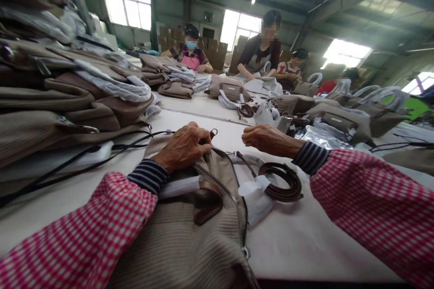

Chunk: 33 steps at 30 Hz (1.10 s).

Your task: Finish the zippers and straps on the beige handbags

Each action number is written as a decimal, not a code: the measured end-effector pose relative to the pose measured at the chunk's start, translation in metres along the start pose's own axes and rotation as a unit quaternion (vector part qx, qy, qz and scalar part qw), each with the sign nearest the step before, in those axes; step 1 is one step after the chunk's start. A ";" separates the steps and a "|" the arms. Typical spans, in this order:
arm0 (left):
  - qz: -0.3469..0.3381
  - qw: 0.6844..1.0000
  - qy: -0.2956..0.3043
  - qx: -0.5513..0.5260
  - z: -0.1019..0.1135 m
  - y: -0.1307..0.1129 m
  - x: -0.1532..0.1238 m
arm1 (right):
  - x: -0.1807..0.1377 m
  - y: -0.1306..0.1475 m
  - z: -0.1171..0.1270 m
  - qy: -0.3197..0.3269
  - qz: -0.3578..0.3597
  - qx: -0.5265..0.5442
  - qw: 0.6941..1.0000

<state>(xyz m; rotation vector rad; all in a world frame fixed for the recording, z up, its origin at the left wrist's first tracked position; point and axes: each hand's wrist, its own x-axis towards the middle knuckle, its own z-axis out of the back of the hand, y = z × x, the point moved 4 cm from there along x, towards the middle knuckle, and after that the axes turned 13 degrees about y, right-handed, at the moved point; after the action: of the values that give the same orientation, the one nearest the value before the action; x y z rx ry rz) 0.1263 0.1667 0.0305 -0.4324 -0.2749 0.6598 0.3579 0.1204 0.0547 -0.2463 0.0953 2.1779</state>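
Observation:
A beige fabric handbag [190, 239] with a metal zipper lies on the white table [305, 244] right in front of me. My left hand [185, 146] rests on the bag's far end, fingers curled round its edge by a small metal ring. My right hand [269, 140] hovers just beyond the bag with its fingers curled in; what they hold is hidden. A coiled brown leather strap [283, 183] with white paper wrapping lies between my forearms, beside the bag.
A tall stack of beige handbags [61, 99] fills the left side, with black cords running under it. More bags and white wrapping [339, 117] cover the right and far table. Several other people [261, 49] work at the far end.

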 end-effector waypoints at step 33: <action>-0.009 1.000 0.005 -0.007 0.000 -0.001 -0.001 | 0.012 -0.013 -0.023 -0.011 0.026 0.144 0.989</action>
<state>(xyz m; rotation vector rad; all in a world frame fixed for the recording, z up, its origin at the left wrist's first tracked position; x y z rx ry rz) 0.1257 0.1650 0.0310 -0.4451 -0.2739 0.6387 0.3649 0.1340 0.0301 -0.0549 0.4037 2.1853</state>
